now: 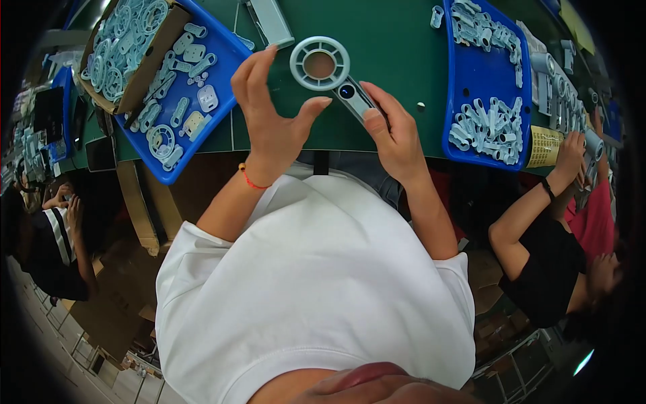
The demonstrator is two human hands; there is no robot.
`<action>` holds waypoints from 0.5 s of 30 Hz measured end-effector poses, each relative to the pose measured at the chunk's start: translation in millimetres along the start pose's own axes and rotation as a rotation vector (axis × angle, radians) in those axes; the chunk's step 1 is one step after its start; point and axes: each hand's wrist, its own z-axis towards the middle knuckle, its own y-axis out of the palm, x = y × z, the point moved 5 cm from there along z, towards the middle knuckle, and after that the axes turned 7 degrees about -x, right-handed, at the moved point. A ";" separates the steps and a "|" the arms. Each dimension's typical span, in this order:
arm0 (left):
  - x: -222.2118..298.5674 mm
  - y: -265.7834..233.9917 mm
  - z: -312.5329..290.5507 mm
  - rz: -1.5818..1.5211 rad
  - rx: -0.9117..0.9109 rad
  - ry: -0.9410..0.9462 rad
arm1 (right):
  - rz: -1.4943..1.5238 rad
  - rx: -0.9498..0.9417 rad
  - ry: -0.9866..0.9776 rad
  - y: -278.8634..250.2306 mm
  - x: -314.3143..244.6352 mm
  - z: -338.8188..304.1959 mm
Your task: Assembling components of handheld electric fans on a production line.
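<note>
- Broadly, the green desk (pixel 397 40) lies under everything; working well in from its near edge should let a slip land on the top, not your lap.
- Mind the left blue tray (pixel 222 47): its near corner juts past the desk's near edge, close to your left forearm.
- Swing nothing wide into the right blue tray (pixel 488 73), where small loose parts lie heaped at the far and near ends.
- Treat the carton (pixel 149 71) gently; it sits over the left tray's far-left part, piled high with rings, and a knock could spill some.
- Your ring-headed device (pixel 356 101) is raised above the desk between the trays, ring away from you, handle slanting toward the near edge. Turn it by the handle, not the spokes.
- Your right hand (pixel 397 138) is clamped on that handle, thumb against fingers; a light pinch below the round dark display (pixel 347 91) should spare it.
- Your left hand (pixel 269 128) has thumb and fingers apart beside the ring; whether the thumb touches, you cannot tell. Steady the outer rim.
- Leave the white bit (pixel 420 105), off the right tray's left edge, undisturbed.
</note>
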 end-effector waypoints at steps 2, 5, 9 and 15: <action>-11.4 11.1 -21.7 -0.700 0.042 -0.437 | 0.598 -0.058 0.179 10.7 3.7 -4.3; 9.8 35.1 -29.9 -0.997 -0.235 -0.516 | 0.736 -0.039 0.124 22.0 -3.2 -5.1; 3.8 44.8 -23.9 -1.066 -0.363 -0.616 | 0.739 -0.125 0.190 22.8 -12.5 -6.5; -5.4 44.8 -29.8 -1.131 -0.327 -0.661 | 0.625 -0.102 0.120 19.3 -20.3 -6.8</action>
